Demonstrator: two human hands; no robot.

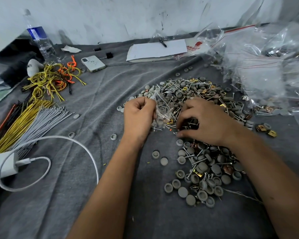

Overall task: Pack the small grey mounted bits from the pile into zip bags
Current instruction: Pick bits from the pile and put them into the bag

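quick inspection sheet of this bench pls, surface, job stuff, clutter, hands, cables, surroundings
surface: creased grey cloth.
job's things: pile of grey caps, screws and brass clips; small zip bag; heap of clear zip bags.
clutter: water bottle, phone, notepad with a pen.
grippers: left hand pinches the small zip bag; right hand fingers curled into the pile, grip unclear.
cables: white charger cable, yellow wire bundles.
surroundings: scuffed white wall.
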